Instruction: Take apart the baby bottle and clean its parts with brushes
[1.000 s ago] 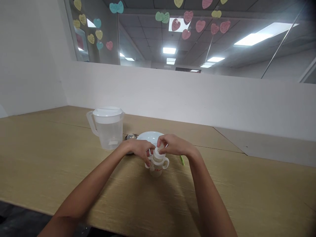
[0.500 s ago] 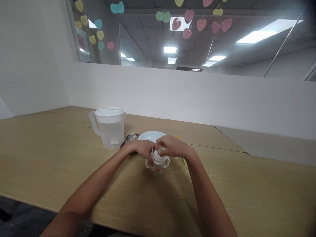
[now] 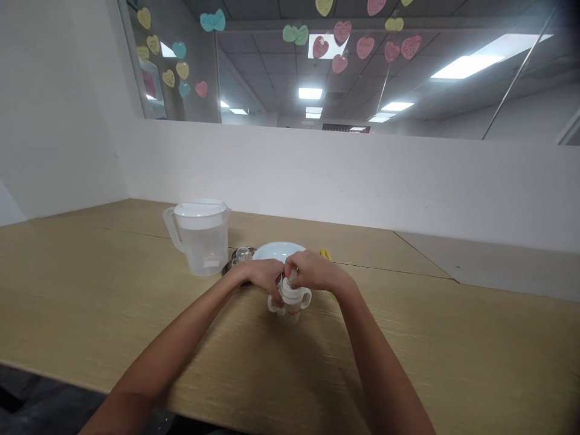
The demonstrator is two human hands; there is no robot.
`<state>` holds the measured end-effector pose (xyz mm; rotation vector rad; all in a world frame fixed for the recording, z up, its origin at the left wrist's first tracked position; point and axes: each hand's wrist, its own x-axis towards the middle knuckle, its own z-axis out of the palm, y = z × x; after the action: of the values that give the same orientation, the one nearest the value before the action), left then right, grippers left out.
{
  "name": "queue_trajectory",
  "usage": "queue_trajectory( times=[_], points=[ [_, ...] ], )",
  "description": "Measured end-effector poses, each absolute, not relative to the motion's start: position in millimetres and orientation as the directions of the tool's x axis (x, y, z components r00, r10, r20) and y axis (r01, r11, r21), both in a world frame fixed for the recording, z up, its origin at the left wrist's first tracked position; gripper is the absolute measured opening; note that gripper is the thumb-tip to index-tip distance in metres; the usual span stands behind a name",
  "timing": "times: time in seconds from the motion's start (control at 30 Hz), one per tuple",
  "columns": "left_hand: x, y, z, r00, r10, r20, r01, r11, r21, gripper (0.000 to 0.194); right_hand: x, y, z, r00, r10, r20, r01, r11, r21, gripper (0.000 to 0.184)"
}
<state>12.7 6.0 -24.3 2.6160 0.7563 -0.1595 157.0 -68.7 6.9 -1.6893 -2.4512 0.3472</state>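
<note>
Left hand: the left hand (image 3: 258, 273) comes in from the lower left, fingers curled closed around the bottle's upper part, partly hiding it.

Right hand: the right hand (image 3: 315, 271) comes in from the lower right, fingers bent down and gripping the top of the bottle, just above the white collar (image 3: 289, 290).

Bottle: a two-handled baby bottle (image 3: 290, 311) stands upright on the table (image 3: 90, 284), lower middle of the frame, between both hands.

Beside the hands: a white plate (image 3: 277, 250) lies just behind the bottle; a metal dish (image 3: 233, 263) sits by the left hand, a clear cap (image 3: 243, 254) on it; a yellow item (image 3: 324, 254) sits behind the right hand.

Left of center: a lidded plastic pitcher (image 3: 200, 241) stands near the dish, handle to the left.

Upper frame: paper hearts (image 3: 362, 48) hang on glass (image 3: 267, 72) above a white partition (image 3: 317, 175).
</note>
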Motion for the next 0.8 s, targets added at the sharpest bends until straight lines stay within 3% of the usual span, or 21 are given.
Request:
queue_trajectory(
  times=[0.17,0.4,0.6,0.8],
  points=[
    [14,6,-24,0.867,0.454,-0.203,0.497,-0.770,0.400,0.038,154,-70,6,-0.324,0.946,0.017,0.929,0.321,-0.184,0.017],
    [14,6,-23,0.846,0.485,-0.223,0.534,-0.768,0.355,0.037,141,-74,5,-0.205,0.976,0.079,0.976,0.210,-0.053,0.026],
    [14,6,-24,0.858,0.462,-0.223,0.513,-0.756,0.407,0.032,133,-76,8,-0.127,0.990,0.063,0.989,0.131,-0.066,0.029],
    [15,3,-21,0.862,0.447,-0.240,0.507,-0.743,0.437,0.032,143,-83,13,-0.172,0.983,0.070,0.981,0.177,-0.073,0.047]
  ],
)
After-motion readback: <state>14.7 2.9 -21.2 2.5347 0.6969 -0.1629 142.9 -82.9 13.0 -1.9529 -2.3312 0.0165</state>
